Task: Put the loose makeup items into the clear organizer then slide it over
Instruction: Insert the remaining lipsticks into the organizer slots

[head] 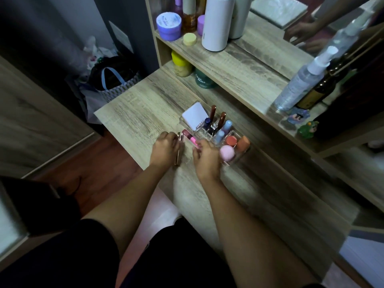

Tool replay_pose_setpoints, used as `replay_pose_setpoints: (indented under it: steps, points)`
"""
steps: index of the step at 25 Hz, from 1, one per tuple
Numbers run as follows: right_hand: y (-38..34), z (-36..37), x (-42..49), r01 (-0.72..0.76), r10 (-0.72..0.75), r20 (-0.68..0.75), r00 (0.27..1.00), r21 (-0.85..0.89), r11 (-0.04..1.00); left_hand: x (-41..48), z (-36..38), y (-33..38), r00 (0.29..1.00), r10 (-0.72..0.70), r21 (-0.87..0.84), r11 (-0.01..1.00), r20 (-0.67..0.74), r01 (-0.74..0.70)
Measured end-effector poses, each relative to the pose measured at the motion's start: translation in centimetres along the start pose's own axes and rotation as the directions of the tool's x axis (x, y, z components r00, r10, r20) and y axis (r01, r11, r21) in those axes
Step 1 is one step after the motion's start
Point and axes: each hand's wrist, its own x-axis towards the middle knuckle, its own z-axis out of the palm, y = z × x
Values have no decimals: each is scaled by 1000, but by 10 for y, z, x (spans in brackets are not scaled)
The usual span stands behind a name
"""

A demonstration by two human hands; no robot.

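Observation:
The clear organizer (239,156) stands on the wooden dressing table (135,113), holding a white compact (194,117), brown tubes (213,112), pale blue tubes (226,125), orange caps (231,140) and a pink sponge (227,153). My left hand (165,149) is shut on a rose-gold tube (179,151) just left of the organizer. My right hand (205,159) grips the organizer's near left corner, beside a pink lipstick (192,139) in its left slot.
A shelf unit (249,65) behind holds a white bottle (217,21), purple jar (168,26), yellow lid (189,39), spray bottle (301,82) and small figurines (307,128). Bags (112,82) sit on the floor to the left. A mirror (311,28) stands behind.

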Motion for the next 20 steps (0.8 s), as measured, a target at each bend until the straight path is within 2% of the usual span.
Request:
replay_pose_setpoints:
  steps: [2, 4, 8, 10, 14, 16, 18, 20]
  points:
    - [4, 9, 2, 96, -73, 132, 989, -177, 980, -1, 2, -3, 992, -89, 18, 996, 92, 88]
    - [8, 14, 6, 137, -81, 187, 979, -308, 941, -2, 5, -2, 978, -142, 15, 990, 153, 142]
    - [9, 18, 13, 170, -89, 210, 974, -411, 895, 1, 1, -5, 968, -211, -69, 973, 137, 222]
    - [7, 16, 16, 125, -35, 213, 976, -421, 898, 3, -3, -11, 959, -224, -52, 970, 173, 236]
    - [0, 17, 12, 48, 32, 185, 982, -412, 910, 7, -15, -18, 943, -223, -1, 973, 247, 231]
    - [3, 15, 4, 2, 53, 140, 989, -364, 931, 9, -22, -17, 949, -196, -120, 966, 247, 230]
    - [8, 11, -8, -71, 86, 49, 995, -249, 966, 13, -30, -11, 964, -169, -276, 935, 207, 223]
    - [11, 7, -15, -135, 133, -97, 986, -17, 991, 22, -38, -2, 979, -122, -367, 914, 166, 176]
